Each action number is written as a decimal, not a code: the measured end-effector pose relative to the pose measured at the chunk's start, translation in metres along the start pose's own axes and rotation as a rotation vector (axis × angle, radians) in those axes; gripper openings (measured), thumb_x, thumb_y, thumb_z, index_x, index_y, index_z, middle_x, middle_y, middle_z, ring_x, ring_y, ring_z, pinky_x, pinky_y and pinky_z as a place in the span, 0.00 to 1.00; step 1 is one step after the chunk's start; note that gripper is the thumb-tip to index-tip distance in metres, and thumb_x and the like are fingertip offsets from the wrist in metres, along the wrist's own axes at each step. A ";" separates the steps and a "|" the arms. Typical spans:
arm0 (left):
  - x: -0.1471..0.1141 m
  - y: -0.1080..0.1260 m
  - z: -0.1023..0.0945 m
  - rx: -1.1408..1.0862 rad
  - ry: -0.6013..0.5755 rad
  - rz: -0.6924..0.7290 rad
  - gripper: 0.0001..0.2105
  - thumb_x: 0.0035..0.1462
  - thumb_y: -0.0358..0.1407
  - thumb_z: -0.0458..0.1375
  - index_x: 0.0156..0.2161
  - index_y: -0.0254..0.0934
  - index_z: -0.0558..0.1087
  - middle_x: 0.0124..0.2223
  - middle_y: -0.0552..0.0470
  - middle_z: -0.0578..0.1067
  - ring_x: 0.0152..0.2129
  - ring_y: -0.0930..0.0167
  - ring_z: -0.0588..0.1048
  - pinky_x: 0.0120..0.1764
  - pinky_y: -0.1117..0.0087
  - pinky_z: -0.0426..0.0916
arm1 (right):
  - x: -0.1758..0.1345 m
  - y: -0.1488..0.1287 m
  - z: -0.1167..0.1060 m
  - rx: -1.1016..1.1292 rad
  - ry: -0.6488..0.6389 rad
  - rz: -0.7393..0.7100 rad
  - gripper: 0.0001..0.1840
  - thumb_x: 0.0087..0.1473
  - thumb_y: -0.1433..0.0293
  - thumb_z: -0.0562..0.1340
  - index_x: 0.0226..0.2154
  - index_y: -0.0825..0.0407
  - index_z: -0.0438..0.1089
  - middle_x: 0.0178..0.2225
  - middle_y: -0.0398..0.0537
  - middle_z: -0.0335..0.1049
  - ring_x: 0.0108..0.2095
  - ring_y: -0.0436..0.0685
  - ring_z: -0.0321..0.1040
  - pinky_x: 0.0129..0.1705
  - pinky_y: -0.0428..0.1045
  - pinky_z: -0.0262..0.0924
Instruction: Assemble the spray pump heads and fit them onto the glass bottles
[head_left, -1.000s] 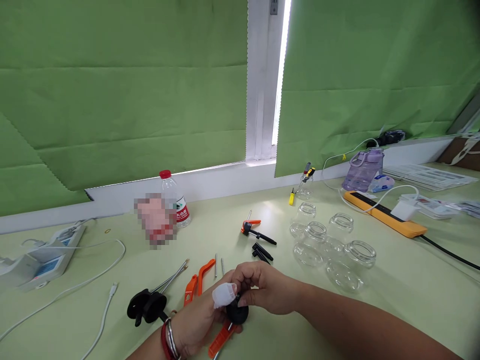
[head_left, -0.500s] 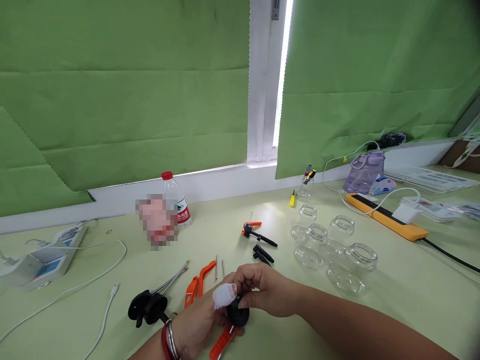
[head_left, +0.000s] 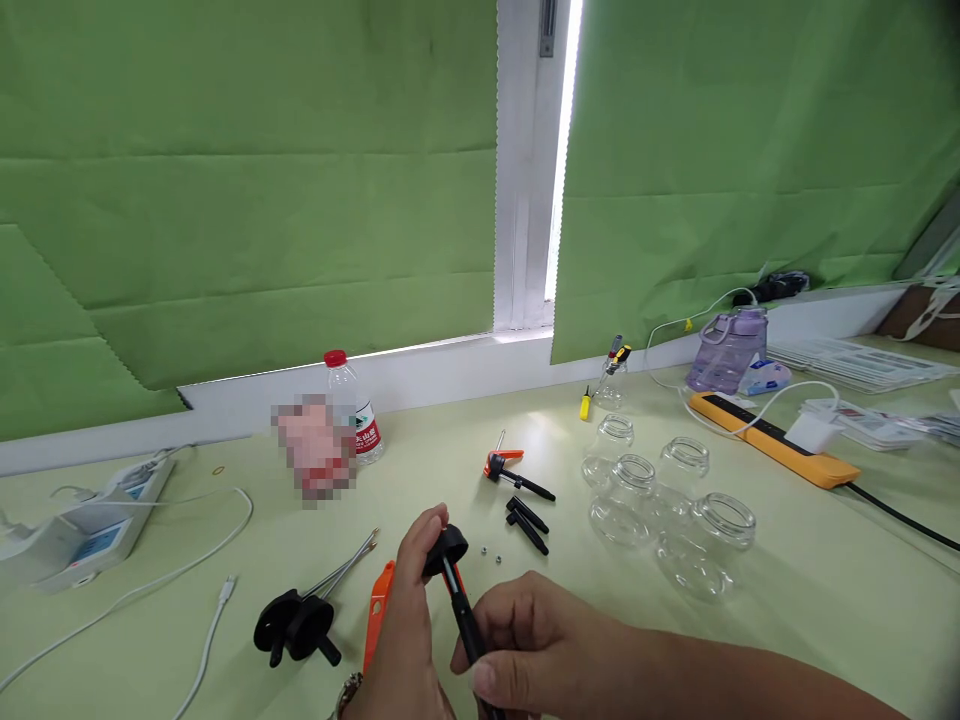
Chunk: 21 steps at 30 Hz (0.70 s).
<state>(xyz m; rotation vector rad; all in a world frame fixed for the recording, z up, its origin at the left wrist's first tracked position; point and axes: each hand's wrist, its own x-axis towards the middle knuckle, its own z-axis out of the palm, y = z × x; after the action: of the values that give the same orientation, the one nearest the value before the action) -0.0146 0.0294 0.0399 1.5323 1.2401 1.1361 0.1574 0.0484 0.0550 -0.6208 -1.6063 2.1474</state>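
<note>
My left hand (head_left: 412,620) is closed against a black round lid (head_left: 448,548), its fingers behind it. A metal rod comes out of the lid's underside into a black plastic tube (head_left: 469,630). My right hand (head_left: 529,640) pinches that tube between thumb and fingers, its lower end pointing toward me. A bit of orange shows behind the lid. Beside my left hand lies an orange crank handle (head_left: 379,610), partly covered by it. Two small nuts (head_left: 491,555) and loose black tubes (head_left: 528,524) rest just beyond my hands.
Two black lids with metal rods (head_left: 307,625) lie at the left. An assembled orange-and-black crank piece (head_left: 506,468) sits farther back. Several clear jars (head_left: 634,500) stand to the right, near an orange power strip (head_left: 772,440). A bottle (head_left: 364,425) is at the back.
The held lid piece has been turned over: its orange handle pointed toward me, and now the black tube does. My right hand has moved down onto the tube. The nuts have come into view.
</note>
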 end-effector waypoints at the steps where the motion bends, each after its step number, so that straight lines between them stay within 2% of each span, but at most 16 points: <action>1: -0.004 -0.001 0.002 0.040 0.032 0.077 0.55 0.32 0.44 0.69 0.63 0.45 0.41 0.66 0.44 0.40 0.62 0.51 0.40 0.60 0.52 0.42 | 0.002 0.002 0.000 0.004 0.036 0.016 0.25 0.41 0.53 0.67 0.32 0.57 0.68 0.22 0.42 0.62 0.21 0.45 0.59 0.22 0.42 0.53; 3: -0.009 -0.001 0.005 0.268 0.047 0.335 0.58 0.33 0.42 0.70 0.63 0.48 0.36 0.67 0.43 0.35 0.63 0.49 0.38 0.59 0.49 0.45 | 0.007 0.003 -0.005 -0.068 0.114 0.028 0.20 0.43 0.58 0.67 0.33 0.57 0.67 0.22 0.41 0.62 0.22 0.46 0.58 0.24 0.42 0.53; 5: -0.008 -0.002 0.007 0.410 0.065 0.401 0.58 0.36 0.41 0.69 0.63 0.50 0.32 0.67 0.43 0.32 0.62 0.48 0.38 0.58 0.46 0.49 | 0.013 0.000 -0.016 -0.274 0.212 -0.012 0.12 0.48 0.64 0.64 0.31 0.56 0.67 0.22 0.41 0.62 0.24 0.47 0.58 0.27 0.43 0.54; 7: -0.005 -0.004 0.007 0.485 0.068 0.347 0.56 0.40 0.41 0.67 0.63 0.51 0.29 0.67 0.43 0.31 0.62 0.48 0.39 0.56 0.45 0.52 | 0.019 -0.004 -0.036 -0.660 0.382 -0.110 0.05 0.52 0.69 0.59 0.28 0.55 0.66 0.23 0.42 0.61 0.25 0.48 0.58 0.28 0.44 0.53; 9: -0.002 -0.008 0.007 0.532 0.042 0.272 0.52 0.45 0.40 0.64 0.63 0.52 0.29 0.68 0.44 0.32 0.62 0.49 0.41 0.55 0.44 0.55 | 0.024 -0.008 -0.061 -1.056 0.633 -0.155 0.05 0.55 0.73 0.56 0.31 0.55 0.66 0.28 0.46 0.65 0.30 0.51 0.60 0.33 0.46 0.53; 10: -0.001 -0.011 0.007 0.549 0.021 0.238 0.49 0.48 0.39 0.62 0.63 0.52 0.29 0.68 0.45 0.32 0.62 0.50 0.42 0.55 0.45 0.56 | 0.027 -0.009 -0.074 -1.173 0.735 -0.115 0.07 0.56 0.74 0.53 0.34 0.55 0.66 0.32 0.48 0.66 0.32 0.52 0.61 0.34 0.46 0.53; 12: 0.000 -0.017 0.007 0.564 0.011 0.172 0.45 0.51 0.37 0.59 0.63 0.52 0.30 0.68 0.47 0.31 0.63 0.53 0.44 0.55 0.47 0.56 | 0.031 -0.008 -0.098 -1.347 0.858 0.092 0.08 0.57 0.76 0.52 0.37 0.56 0.65 0.36 0.52 0.66 0.34 0.53 0.63 0.34 0.46 0.52; 13: 0.000 -0.019 0.007 0.572 0.009 0.146 0.44 0.52 0.36 0.58 0.64 0.51 0.31 0.68 0.48 0.32 0.63 0.55 0.43 0.57 0.48 0.55 | 0.033 -0.007 -0.107 -1.403 0.884 0.221 0.08 0.57 0.77 0.52 0.37 0.56 0.65 0.37 0.52 0.65 0.34 0.53 0.64 0.33 0.46 0.52; 14: 0.001 -0.022 0.007 0.574 0.008 0.120 0.43 0.53 0.36 0.57 0.64 0.51 0.31 0.68 0.48 0.32 0.63 0.56 0.41 0.58 0.48 0.53 | 0.034 -0.005 -0.115 -1.411 0.898 0.276 0.08 0.56 0.79 0.52 0.36 0.57 0.65 0.36 0.53 0.65 0.34 0.54 0.65 0.32 0.46 0.52; 17: 0.001 -0.026 0.006 0.561 -0.018 0.067 0.42 0.53 0.36 0.56 0.64 0.49 0.31 0.68 0.48 0.35 0.64 0.59 0.38 0.60 0.49 0.47 | 0.035 0.002 -0.126 -1.416 0.901 0.359 0.09 0.53 0.82 0.53 0.34 0.58 0.66 0.35 0.55 0.66 0.34 0.55 0.67 0.31 0.46 0.51; 21: 0.000 -0.026 0.005 0.592 -0.053 0.039 0.41 0.53 0.36 0.55 0.64 0.48 0.33 0.68 0.49 0.35 0.64 0.59 0.38 0.60 0.49 0.45 | 0.033 0.006 -0.125 -1.421 0.855 0.422 0.10 0.51 0.83 0.54 0.32 0.58 0.67 0.34 0.55 0.67 0.33 0.57 0.68 0.29 0.46 0.51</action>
<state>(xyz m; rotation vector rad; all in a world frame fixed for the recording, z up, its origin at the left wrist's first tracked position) -0.0151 0.0336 0.0140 2.0054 1.6049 0.7750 0.1998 0.1638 0.0145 -2.0004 -2.2418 0.2898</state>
